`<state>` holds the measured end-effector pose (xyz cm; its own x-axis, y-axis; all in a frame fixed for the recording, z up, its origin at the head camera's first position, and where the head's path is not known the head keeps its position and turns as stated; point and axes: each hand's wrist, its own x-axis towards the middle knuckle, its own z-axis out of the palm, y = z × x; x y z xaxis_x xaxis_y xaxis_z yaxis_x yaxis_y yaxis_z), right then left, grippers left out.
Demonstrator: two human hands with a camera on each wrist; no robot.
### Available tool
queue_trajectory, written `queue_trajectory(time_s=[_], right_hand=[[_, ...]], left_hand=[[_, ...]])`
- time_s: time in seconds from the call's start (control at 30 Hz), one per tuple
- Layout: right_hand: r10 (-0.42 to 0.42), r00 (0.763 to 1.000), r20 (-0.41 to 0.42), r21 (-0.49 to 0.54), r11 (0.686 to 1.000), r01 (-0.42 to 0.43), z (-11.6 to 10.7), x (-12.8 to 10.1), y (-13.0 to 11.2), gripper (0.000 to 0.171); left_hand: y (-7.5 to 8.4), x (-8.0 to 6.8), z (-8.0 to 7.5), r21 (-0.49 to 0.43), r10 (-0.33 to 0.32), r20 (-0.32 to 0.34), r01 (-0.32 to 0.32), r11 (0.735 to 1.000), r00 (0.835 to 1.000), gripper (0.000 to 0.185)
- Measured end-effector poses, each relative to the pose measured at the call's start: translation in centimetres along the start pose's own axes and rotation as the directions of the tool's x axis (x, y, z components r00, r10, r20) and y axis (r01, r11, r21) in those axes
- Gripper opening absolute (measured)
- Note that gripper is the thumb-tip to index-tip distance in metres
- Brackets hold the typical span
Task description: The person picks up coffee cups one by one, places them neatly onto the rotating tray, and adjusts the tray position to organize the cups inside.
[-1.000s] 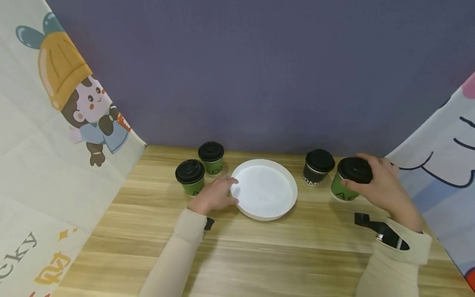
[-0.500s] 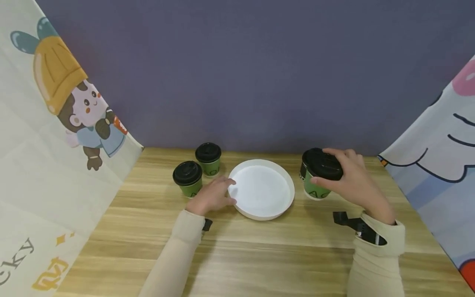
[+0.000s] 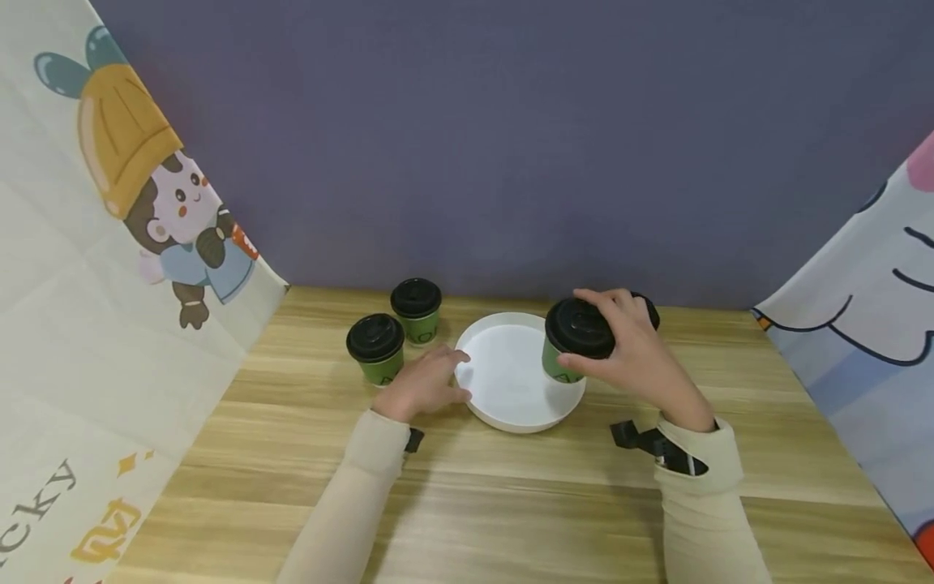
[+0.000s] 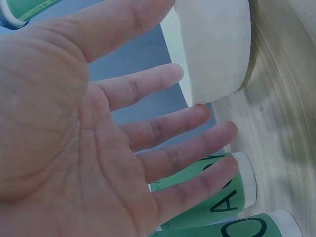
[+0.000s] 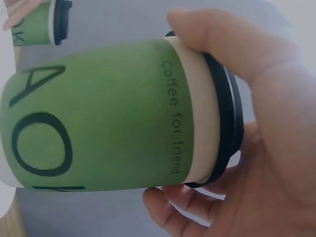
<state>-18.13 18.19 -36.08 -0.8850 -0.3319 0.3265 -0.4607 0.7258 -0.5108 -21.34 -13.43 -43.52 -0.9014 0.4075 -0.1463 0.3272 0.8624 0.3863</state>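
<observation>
Right hand (image 3: 638,357), centre-right of frame: grip curled round lidded top of green cup (image 3: 580,328), held over right side of white tray (image 3: 503,373); label reads "AO", "Coffee for friend". Left hand (image 3: 423,381): grip spread wide, holding nothing, at tray's left rim. Two lidded cups (image 3: 375,345) near, upper left; far edge of tabletop (image 3: 511,495) just behind.

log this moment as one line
right hand: holds black-lidded green paper cup over round white tray | left hand: at tray's left rim | two similar cups: left of tray
</observation>
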Motion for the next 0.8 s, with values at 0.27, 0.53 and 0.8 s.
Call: queue_trajectory(time_s=[0.27,0.53,0.8], right_hand=[[0.001,0.997,0.075,-0.008,1.000,0.000,1.4,0.4,0.4,0.095],[-0.005,0.985,0.174,0.021,1.000,0.001,2.7,1.0,0.3,0.093],[-0.032,0.985,0.172,0.000,0.999,0.032,4.0,1.2,0.3,0.091]], left_hand=[[0.2,0.1,0.0,0.007,0.003,0.001,-0.003,1.000,1.000,0.062],[0.2,0.1,-0.1,0.007,0.002,-0.003,-0.002,1.000,1.000,0.063],[0.0,0.1,0.0,0.002,-0.003,0.004,0.003,1.000,1.000,0.064]])
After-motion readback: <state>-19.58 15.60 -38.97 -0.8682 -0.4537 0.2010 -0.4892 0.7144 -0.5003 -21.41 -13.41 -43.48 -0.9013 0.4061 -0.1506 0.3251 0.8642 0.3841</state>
